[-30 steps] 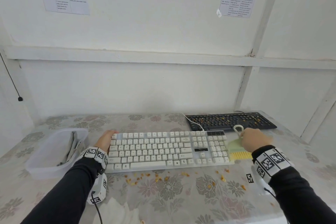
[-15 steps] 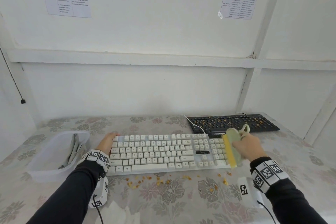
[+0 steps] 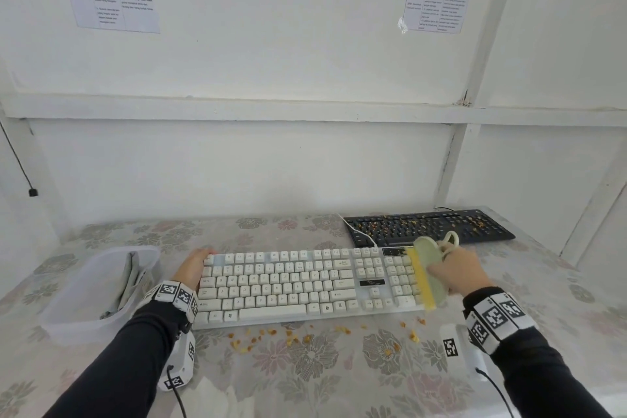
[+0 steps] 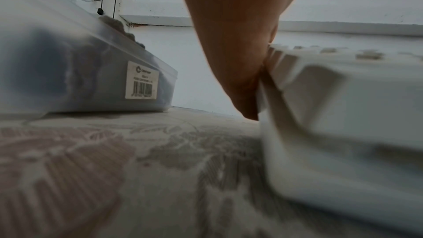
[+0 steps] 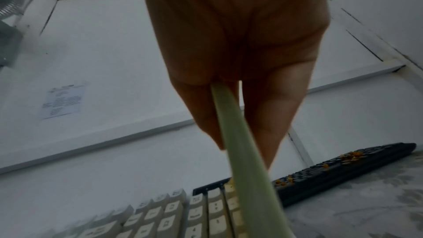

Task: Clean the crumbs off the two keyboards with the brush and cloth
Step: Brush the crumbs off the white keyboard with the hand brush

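A white keyboard (image 3: 288,285) lies across the middle of the table, with a black keyboard (image 3: 431,227) behind it to the right, strewn with orange crumbs (image 3: 407,224). My left hand (image 3: 193,265) holds the white keyboard's left end (image 4: 343,115); the palm (image 4: 228,42) presses against its edge. My right hand (image 3: 458,276) grips a green brush (image 3: 431,271) with yellow bristles (image 3: 422,282). The brush stands on edge over the number pad, bristles facing left. In the right wrist view the fingers (image 5: 274,115) pinch the brush's green back (image 5: 242,169).
Loose crumbs (image 3: 288,336) lie on the flowered tablecloth in front of the white keyboard. A translucent plastic box (image 3: 84,309) with a grey cloth (image 3: 130,278) inside stands at the left (image 4: 68,70). A white tissue (image 3: 217,400) lies at the near edge.
My right hand lifted the brush from the table right of the white keyboard and turned it upright over the keyboard's right end. The left hand stayed put.
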Demonstrator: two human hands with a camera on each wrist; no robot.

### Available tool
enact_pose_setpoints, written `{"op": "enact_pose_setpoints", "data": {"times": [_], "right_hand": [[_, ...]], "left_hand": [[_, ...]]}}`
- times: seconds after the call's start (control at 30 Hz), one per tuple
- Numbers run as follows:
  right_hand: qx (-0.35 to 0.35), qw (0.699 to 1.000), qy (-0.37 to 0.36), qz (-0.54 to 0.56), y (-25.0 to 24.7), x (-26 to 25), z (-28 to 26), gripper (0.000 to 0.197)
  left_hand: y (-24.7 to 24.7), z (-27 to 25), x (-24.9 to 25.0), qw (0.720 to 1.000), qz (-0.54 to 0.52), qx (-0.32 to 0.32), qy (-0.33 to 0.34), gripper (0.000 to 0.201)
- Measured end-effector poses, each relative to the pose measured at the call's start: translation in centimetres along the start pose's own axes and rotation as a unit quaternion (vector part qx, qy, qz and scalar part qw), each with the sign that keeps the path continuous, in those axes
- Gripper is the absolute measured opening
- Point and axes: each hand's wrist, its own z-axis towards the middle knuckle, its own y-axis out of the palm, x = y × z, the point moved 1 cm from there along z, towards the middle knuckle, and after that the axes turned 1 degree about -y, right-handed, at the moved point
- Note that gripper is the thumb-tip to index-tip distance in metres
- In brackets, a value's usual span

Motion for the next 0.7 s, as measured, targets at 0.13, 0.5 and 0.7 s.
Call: {"op": "enact_pose_setpoints", "data": {"times": [0.13, 0.5, 0.7], "right_hand": [[-0.062, 0.996, 0.062, 0.015, -0.8, 0.5, -1.1, 0.016], [0.107, 0.991, -0.047, 0.058, -0.7, 1.0, 1.6, 0.036], [0.001, 0.998, 0.03, 0.052, -1.1, 2.6, 1.3, 0.033]], "left_hand": [[0.1, 0.1, -0.1, 1.0, -0.004, 0.008, 0.01, 0.021], [0.0, 0.1, -0.2, 1.0, -0.005, 0.013, -0.005, 0.018], [-0.3, 0.7, -0.3, 1.0, 0.014, 0.022, -0.003, 0.017]]}}
